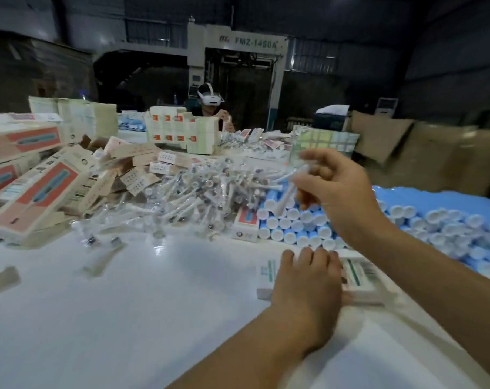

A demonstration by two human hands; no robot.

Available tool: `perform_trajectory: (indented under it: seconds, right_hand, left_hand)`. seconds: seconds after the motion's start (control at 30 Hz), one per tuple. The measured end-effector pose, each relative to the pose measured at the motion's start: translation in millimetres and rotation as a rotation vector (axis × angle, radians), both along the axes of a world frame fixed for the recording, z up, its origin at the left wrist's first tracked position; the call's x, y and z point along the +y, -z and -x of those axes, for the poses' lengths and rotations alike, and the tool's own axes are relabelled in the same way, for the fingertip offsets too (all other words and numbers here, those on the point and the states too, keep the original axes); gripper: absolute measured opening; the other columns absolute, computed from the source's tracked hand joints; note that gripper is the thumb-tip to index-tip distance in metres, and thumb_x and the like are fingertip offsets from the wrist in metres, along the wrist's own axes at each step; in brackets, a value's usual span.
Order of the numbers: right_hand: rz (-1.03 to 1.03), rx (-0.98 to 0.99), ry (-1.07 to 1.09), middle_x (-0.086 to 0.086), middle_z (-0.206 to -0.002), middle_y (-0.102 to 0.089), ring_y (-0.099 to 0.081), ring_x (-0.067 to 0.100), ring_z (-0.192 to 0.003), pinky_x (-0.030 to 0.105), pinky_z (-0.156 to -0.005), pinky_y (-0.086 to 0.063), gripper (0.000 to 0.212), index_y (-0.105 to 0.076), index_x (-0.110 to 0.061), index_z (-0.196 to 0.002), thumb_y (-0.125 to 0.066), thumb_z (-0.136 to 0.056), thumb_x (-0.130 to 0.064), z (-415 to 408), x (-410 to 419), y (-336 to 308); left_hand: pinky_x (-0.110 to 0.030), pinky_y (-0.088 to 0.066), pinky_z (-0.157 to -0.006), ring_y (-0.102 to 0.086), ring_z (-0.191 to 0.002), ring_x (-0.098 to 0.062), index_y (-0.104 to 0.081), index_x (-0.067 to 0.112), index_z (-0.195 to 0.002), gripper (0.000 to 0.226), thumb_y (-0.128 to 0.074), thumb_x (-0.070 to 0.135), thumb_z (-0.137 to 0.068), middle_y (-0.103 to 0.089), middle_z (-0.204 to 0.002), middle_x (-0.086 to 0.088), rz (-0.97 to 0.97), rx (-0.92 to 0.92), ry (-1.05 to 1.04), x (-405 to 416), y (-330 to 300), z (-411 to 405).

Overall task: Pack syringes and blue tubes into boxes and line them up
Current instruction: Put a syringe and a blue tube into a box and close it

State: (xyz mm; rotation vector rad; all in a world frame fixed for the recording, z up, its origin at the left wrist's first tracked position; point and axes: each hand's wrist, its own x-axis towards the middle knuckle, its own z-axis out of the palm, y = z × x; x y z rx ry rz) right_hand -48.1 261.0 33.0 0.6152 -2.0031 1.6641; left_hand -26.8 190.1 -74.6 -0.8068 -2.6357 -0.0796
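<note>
The left hand (305, 287) presses a box (359, 279) flat on the white bench (154, 304); the right hand (336, 189) hovers above the blue tubes (294, 223), fingers pinching a wrapped syringe (287, 192). Judging by the big syringe heap (187, 197), most packing remains. The far machine (238, 51) reads "FMZ-1450A"; box print is too blurred to read.

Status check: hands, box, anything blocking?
Left hand flat on the box, pinning it to the table. Right hand raised, grip on a wrapped syringe above the blue tubes. Nothing blocking.
</note>
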Motion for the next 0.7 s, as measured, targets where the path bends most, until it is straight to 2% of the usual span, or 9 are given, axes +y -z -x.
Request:
perform_trajectory:
  seconds: [0.07, 0.17, 0.23, 0.3, 0.47, 0.57, 0.7]
  right_hand:
    - [0.23, 0.026, 0.186, -0.002, -0.054, -0.06, -0.057, 0.013, -0.048, 0.023, -0.047, -0.05, 0.019, -0.057, -0.017, -0.097, -0.063, -0.087, -0.002, -21, 53, 6]
    - [0.553, -0.059, 0.422, 0.004, -0.056, -0.057, -0.054, 0.01, -0.041, 0.021, -0.043, -0.047, 0.014, -0.053, -0.012, -0.083, -0.061, -0.089, -0.002, -44, 113, 29]
    - [0.725, -0.168, 0.474, 0.008, -0.063, -0.052, -0.053, 0.008, -0.041, 0.021, -0.043, -0.049, 0.016, -0.049, -0.01, -0.081, -0.06, -0.091, -0.003, -52, 134, 51]
    - [0.813, -0.258, 0.48, 0.009, -0.063, -0.052, -0.056, 0.01, -0.043, 0.022, -0.044, -0.051, 0.015, -0.049, -0.007, -0.082, -0.061, -0.091, -0.004, -55, 142, 69]
    - [0.814, -0.287, 0.537, 0.006, -0.056, -0.058, -0.06, 0.014, -0.045, 0.025, -0.045, -0.051, 0.016, -0.051, -0.007, -0.079, -0.063, -0.089, -0.005, -50, 136, 75]
    - [0.817, -0.243, 0.579, 0.008, -0.062, -0.061, -0.062, 0.014, -0.048, 0.024, -0.044, -0.051, 0.016, -0.052, -0.009, -0.079, -0.065, -0.088, -0.006, -49, 133, 73]
    - [0.586, -0.325, 0.634, -0.003, -0.063, -0.068, -0.06, 0.0, -0.05, 0.019, -0.052, -0.045, 0.018, -0.056, -0.014, -0.073, -0.07, -0.085, -0.016, -49, 119, 81]
  left_hand:
    - [-0.044, -0.025, -0.101, -0.031, -0.122, -0.029, -0.017, 0.011, -0.144, 0.076, -0.06, 0.034, -0.086, -0.034, -0.136, -0.01, -0.04, -0.003, -0.009, 4, -5, -3]
    - [-0.038, -0.026, -0.098, -0.034, -0.121, -0.024, -0.022, 0.018, -0.141, 0.061, -0.037, 0.054, -0.094, -0.037, -0.135, -0.002, -0.125, 0.076, -0.043, 8, -7, -2]
    - [-0.035, -0.026, -0.097, -0.035, -0.121, -0.022, -0.022, 0.021, -0.141, 0.061, -0.029, 0.058, -0.094, -0.038, -0.135, 0.001, -0.141, 0.09, -0.079, 10, -6, 0]
    - [-0.035, -0.027, -0.098, -0.036, -0.121, -0.021, -0.021, 0.021, -0.143, 0.062, -0.027, 0.059, -0.093, -0.038, -0.135, 0.002, -0.142, 0.093, -0.114, 9, -4, 1]
    - [-0.035, -0.027, -0.098, -0.035, -0.122, -0.02, -0.018, 0.021, -0.144, 0.064, -0.028, 0.059, -0.093, -0.037, -0.137, 0.003, -0.104, 0.113, -0.173, 9, -1, 0]
    - [-0.035, -0.027, -0.098, -0.036, -0.122, -0.02, -0.019, 0.02, -0.145, 0.065, -0.026, 0.059, -0.093, -0.038, -0.136, 0.002, -0.089, 0.133, -0.18, 12, -1, -2]
    - [-0.035, -0.026, -0.097, -0.036, -0.121, -0.021, -0.022, 0.02, -0.144, 0.066, -0.028, 0.06, -0.092, -0.039, -0.135, 0.002, -0.097, 0.133, -0.133, 17, 0, -4]
